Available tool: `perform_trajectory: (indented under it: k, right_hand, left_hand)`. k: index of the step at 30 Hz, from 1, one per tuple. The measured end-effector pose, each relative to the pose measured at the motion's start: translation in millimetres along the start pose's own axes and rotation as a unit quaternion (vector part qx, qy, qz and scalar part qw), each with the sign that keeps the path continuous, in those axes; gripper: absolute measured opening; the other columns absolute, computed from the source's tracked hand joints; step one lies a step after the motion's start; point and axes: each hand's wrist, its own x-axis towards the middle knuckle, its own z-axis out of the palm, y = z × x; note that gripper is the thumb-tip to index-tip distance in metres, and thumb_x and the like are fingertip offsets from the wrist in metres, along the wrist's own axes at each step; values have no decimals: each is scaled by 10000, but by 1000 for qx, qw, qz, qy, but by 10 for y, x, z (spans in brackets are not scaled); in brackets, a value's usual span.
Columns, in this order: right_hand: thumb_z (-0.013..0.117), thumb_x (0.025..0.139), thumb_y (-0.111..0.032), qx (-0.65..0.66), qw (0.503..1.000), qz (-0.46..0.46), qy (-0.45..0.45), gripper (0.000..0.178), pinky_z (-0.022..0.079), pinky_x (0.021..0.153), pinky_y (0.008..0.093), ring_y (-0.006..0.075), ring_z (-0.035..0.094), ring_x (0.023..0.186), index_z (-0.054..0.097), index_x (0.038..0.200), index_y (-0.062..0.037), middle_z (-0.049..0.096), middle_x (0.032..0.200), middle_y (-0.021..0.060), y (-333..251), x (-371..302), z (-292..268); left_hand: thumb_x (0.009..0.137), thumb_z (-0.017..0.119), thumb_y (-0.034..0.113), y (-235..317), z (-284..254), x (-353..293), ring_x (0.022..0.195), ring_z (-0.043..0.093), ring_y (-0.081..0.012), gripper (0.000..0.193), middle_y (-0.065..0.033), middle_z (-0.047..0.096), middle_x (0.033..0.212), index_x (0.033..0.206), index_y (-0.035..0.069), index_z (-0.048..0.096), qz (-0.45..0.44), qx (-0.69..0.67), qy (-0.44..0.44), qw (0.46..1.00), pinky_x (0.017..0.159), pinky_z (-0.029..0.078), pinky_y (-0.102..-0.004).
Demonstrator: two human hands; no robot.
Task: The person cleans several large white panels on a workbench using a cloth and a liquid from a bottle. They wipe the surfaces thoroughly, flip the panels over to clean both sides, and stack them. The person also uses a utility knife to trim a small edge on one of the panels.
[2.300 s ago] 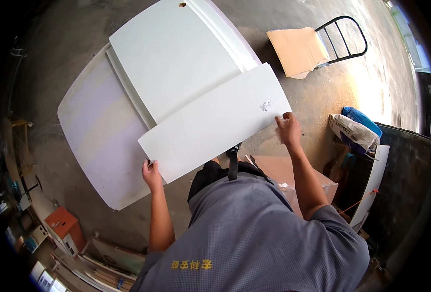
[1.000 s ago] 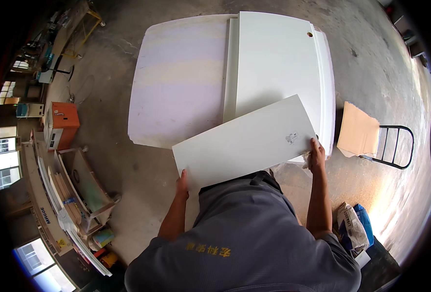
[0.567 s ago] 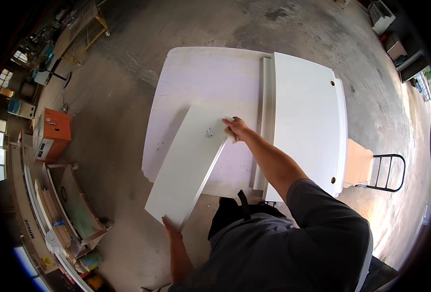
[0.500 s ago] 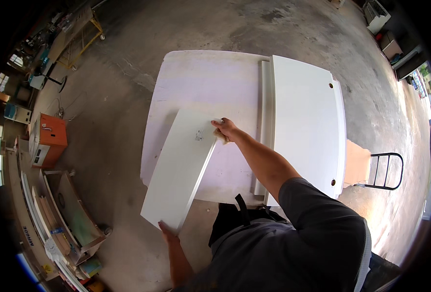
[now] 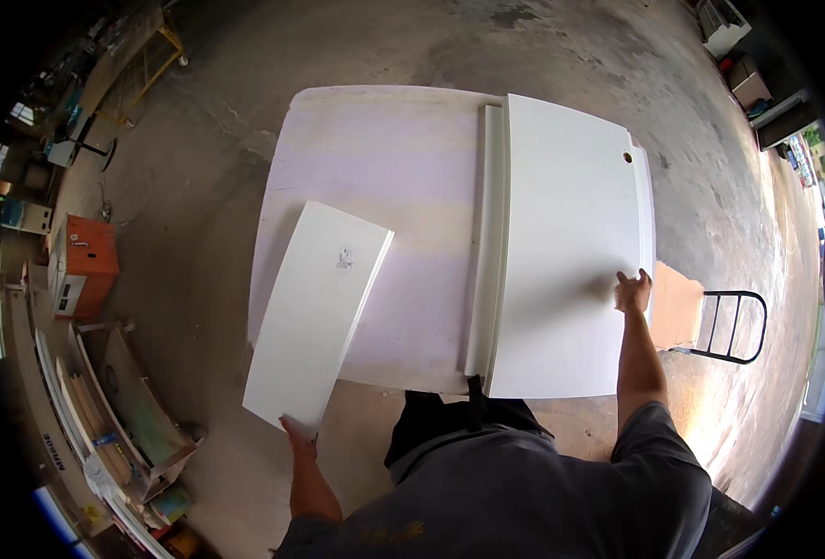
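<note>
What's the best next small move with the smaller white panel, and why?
I'd probably have the left hand ease the smaller white panel farther onto the pale work surface: its near end juts past the edge, and only that hand is at it, since the right hand is over by the large white panel.

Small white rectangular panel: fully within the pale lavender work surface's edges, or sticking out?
Sticking out: near end of the panel, at the left hand, shows past the near edge of the work surface.
</note>
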Motion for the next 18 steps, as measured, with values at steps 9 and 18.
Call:
perform_trajectory:
  k: [9,18]
  right_hand:
    - [857,863,-333,-3,972,-39,-231,776,599,773,392,236,677,964,497,1464,3,679,1181,150,273,1007,14]
    - [867,867,-327,18,966,-110,-234,714,583,835,397,255,678,978,544,1397,25,703,1140,136,60,804,195]
  left_hand:
    - [856,567,856,-911,811,-752,1301,478,-302,945,-32,427,1542,1580,288,347,20,-129,149,980,962,488,-492]
    - [869,560,841,-837,1086,-962,1208,548,-316,866,-42,504,1468,1532,307,402,-6,-167,176,970,848,526,-503]
